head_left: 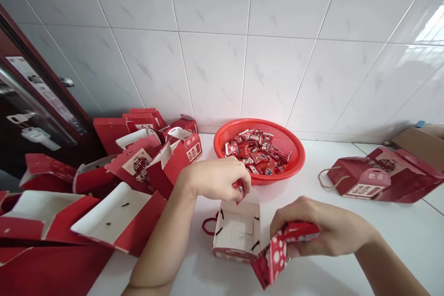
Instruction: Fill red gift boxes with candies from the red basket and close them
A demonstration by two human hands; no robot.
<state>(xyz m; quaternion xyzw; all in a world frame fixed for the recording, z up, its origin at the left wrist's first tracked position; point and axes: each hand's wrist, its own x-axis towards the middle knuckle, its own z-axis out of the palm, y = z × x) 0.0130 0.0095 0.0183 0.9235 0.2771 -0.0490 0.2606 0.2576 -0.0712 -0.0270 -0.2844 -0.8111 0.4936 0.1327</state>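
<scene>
White marbled wall tiles (222, 32), dark door (21, 115) left, white floor (398, 236).

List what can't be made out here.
Head view only:
- Candy in the left hand: mostly covered by the fingers.
- Print on the candies in the red basket: too small.
- Open box: front flap hidden behind the right hand.
- Cardboard box: cut off by the right edge.

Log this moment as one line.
left hand: holds candy over open box | right hand: grips box flap | candy basket behind
</scene>
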